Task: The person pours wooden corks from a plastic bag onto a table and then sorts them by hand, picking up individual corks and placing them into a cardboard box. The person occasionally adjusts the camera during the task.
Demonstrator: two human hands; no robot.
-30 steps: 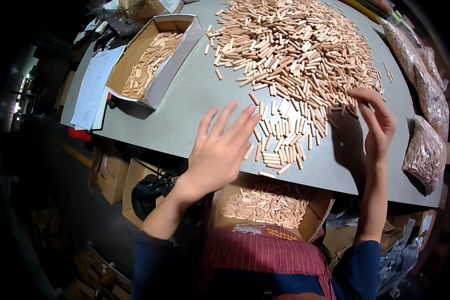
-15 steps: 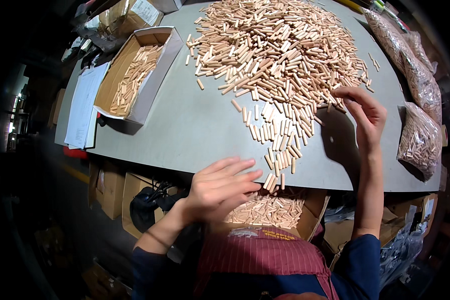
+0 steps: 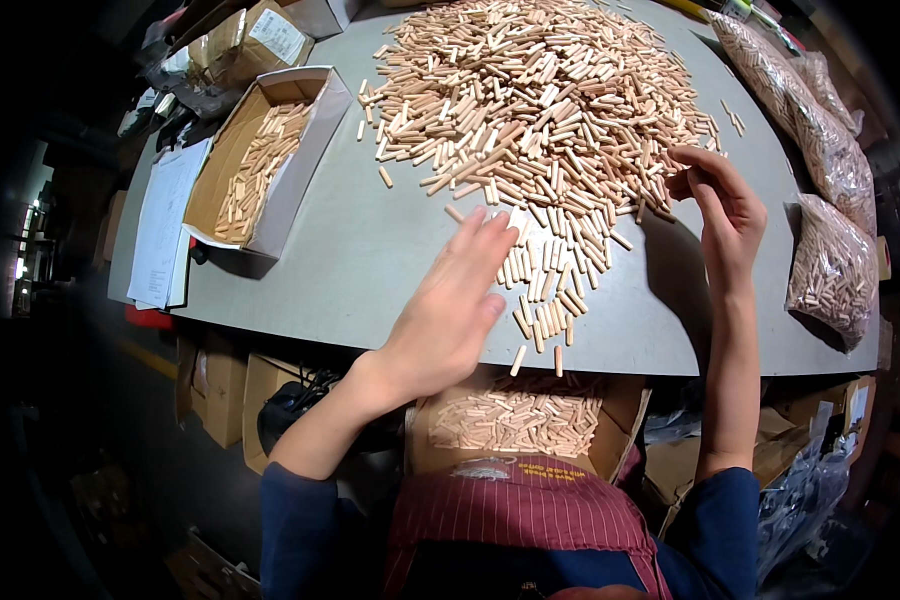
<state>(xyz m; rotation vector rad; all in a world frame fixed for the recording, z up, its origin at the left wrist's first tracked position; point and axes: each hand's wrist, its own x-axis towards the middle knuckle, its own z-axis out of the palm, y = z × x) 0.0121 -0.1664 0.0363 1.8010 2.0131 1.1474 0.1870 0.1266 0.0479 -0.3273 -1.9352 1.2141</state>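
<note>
A large heap of pale wooden dowel pins (image 3: pixel 540 95) covers the far middle of the table. A thinner trail of pins runs from it toward the near edge. My left hand (image 3: pixel 448 310), palm down with its fingers stretched out, reaches over the left side of this trail and hides some pins. Beside the heap's right edge, my right hand (image 3: pixel 727 212) hovers loosely curled, thumb and forefinger apart; no pin shows in it. Below the table's near edge, a cardboard box (image 3: pixel 625 425) in front of me holds many pins.
On the left of the grey table (image 3: pixel 340 270) stands an open carton (image 3: pixel 305 160) with more pins, beside papers (image 3: pixel 168 215). Clear plastic bags of pins (image 3: pixel 832 270) lie along the right edge. A wrapped parcel (image 3: pixel 235 45) sits at the far left.
My left hand has moved from the near edge up and away over the trail. Fewer pins lie at the table's edge. My right hand has barely moved.
</note>
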